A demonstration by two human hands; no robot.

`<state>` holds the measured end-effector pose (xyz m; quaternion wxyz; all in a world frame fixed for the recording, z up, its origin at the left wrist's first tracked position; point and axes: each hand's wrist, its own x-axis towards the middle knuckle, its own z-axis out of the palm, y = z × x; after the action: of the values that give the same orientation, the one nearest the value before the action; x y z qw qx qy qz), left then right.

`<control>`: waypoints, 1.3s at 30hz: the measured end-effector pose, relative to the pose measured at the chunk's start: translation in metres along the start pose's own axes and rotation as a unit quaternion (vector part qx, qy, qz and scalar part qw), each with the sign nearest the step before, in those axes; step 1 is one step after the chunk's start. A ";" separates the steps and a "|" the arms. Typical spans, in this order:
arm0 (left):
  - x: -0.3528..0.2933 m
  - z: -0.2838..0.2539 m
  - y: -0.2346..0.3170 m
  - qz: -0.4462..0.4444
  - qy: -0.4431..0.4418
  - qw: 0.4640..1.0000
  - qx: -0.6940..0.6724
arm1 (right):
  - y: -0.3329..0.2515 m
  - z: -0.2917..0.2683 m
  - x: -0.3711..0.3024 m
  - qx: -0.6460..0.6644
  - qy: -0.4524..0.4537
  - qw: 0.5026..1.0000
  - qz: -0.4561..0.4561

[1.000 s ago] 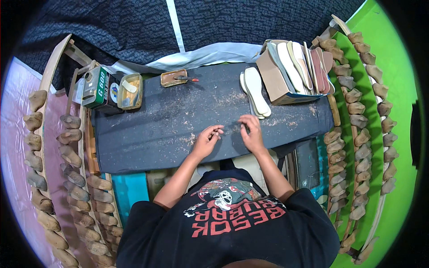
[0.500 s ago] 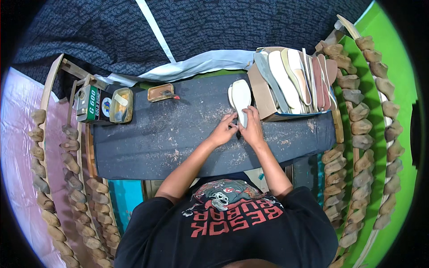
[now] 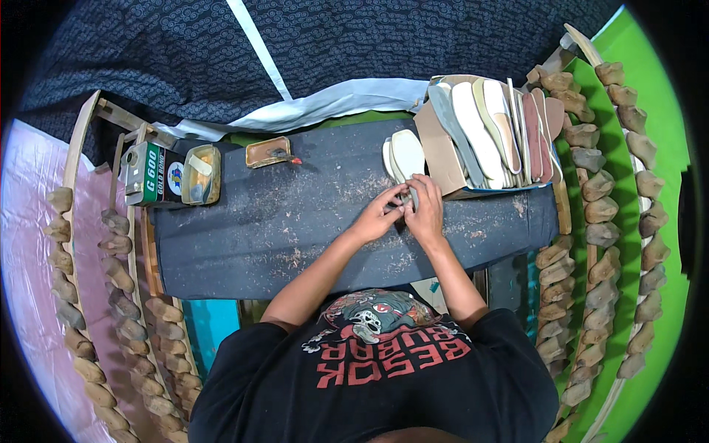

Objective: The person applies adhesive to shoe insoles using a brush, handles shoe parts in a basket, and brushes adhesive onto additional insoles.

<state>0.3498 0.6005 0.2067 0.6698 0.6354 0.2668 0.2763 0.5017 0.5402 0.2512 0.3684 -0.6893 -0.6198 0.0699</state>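
A pair of white shoe soles [image 3: 408, 153] stands out beyond my hands, toe ends pointing to the far side of the dark-covered table. My right hand [image 3: 425, 212] is closed over their near end, its fingers lying across the sole. From the other side, my left hand [image 3: 378, 214] has its fingers bent and pinched against the same end. The heel part is mostly hidden by my fingers, and I cannot make out any small thing between them.
An open cardboard box [image 3: 439, 148] packed with soles stands at the right. On the left are a glue can [image 3: 153, 176], a plastic tub [image 3: 201, 193] and a small tray [image 3: 266, 153] with a brush. Shavings litter the table [image 3: 221, 258]. Racks of wooden shoe lasts [image 3: 598, 210] flank both sides.
The soles have shifted slightly to the right. My hands have drawn closer together at their near end, with the right fingers now further over it.
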 end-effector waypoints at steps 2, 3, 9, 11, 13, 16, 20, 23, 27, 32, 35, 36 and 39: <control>0.003 -0.005 0.005 0.033 0.001 0.999 -0.022 | -0.011 -0.004 0.004 0.009 0.037 0.999 0.002; 0.004 -0.012 0.007 0.048 0.001 0.997 -0.067 | -0.018 -0.004 0.005 0.017 0.066 0.998 0.013; 0.009 -0.035 0.011 -0.033 0.117 0.963 -0.241 | -0.069 0.020 -0.013 0.279 0.087 0.952 0.093; 0.001 -0.043 0.011 -0.073 0.091 0.955 -0.272 | -0.081 0.037 -0.024 0.405 0.070 0.903 0.124; -0.011 -0.055 0.011 -0.076 0.003 0.950 -0.302 | -0.084 0.049 -0.030 0.392 0.028 0.911 0.125; -0.028 -0.071 0.010 -0.089 -0.046 0.940 -0.326 | -0.081 0.055 -0.033 0.355 -0.037 0.920 0.159; -0.056 -0.090 0.007 -0.044 0.024 0.958 -0.282 | -0.077 0.051 -0.030 0.177 -0.064 0.971 0.149; -0.082 -0.104 0.003 -0.081 0.023 0.968 -0.237 | -0.072 0.049 -0.019 0.176 -0.076 0.976 0.106; -0.112 -0.106 -0.002 -0.115 0.063 0.952 -0.277 | -0.067 0.065 0.004 0.226 -0.121 0.962 0.097; -0.139 -0.103 -0.011 -0.113 0.138 0.934 -0.311 | -0.072 0.108 0.049 0.271 -0.154 0.949 0.039; -0.152 -0.100 -0.013 -0.103 0.176 0.930 -0.307 | -0.082 0.137 0.079 0.275 -0.218 0.935 0.044; -0.155 -0.099 -0.013 -0.099 0.183 0.928 -0.308 | -0.087 0.146 0.087 0.261 -0.254 0.930 0.049; -0.169 -0.101 -0.010 -0.071 0.203 0.913 -0.348 | -0.103 0.172 0.108 0.224 -0.295 0.929 0.011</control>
<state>0.1597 0.5510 0.1924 0.7978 0.2718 0.3281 0.4266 0.3480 0.7062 0.2277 0.3131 -0.5440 -0.6609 0.4115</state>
